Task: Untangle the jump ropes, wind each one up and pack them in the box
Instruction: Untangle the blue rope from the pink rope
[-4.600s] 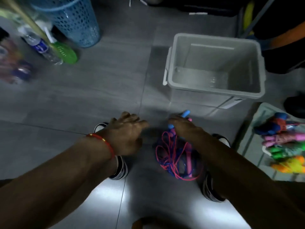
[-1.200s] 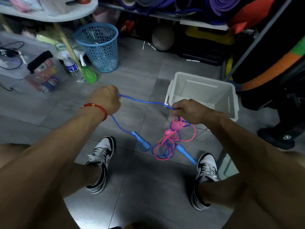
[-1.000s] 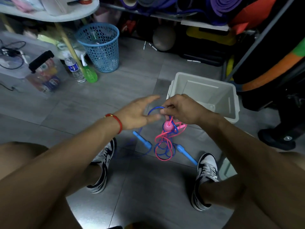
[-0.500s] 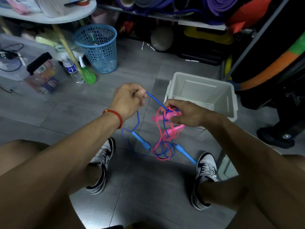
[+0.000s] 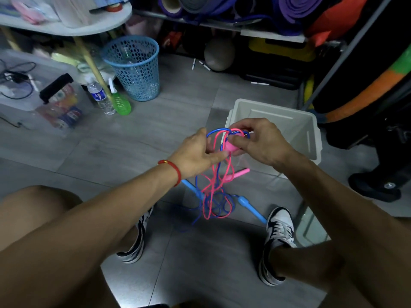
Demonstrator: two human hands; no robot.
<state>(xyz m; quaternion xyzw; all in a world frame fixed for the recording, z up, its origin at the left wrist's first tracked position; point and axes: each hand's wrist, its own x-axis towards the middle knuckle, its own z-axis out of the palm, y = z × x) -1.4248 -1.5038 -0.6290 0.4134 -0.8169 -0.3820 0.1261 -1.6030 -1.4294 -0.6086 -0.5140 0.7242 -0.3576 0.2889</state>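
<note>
- The pink jump rope [image 5: 219, 174] and the blue jump rope [image 5: 213, 204] are hanging as one tangle, thin cords looping through each other from the hands down to the grey tiled floor [image 5: 155, 134] between the two sneakers.
- One pink handle [image 5: 231, 146] is sitting in the right hand [image 5: 259, 142], which is curling fingers and thumb round it; a second pink handle [image 5: 240, 173] is dangling lower, in front of the box.
- Two light-blue handles are lying on the floor, one [image 5: 192, 188] partly hidden under the left wrist, the other [image 5: 252, 208] near the right sneaker [image 5: 279, 238].
- The left hand [image 5: 195, 152], with a red cord bracelet [image 5: 172, 168] on its wrist, is reaching into the loops; its fingers are touching the cords, but whether they are gripping a strand cannot be told.
- Half a second ago the left hand was pulling a blue strand away to the left; it is now close against the right hand, and the tangle is being held higher.
- The white plastic box [image 5: 309, 138] is standing open just behind the hands, with no rope showing inside.
- A blue mesh basket [image 5: 133, 67] is standing further back on the left, seemingly with a clear bottle inside.
</note>
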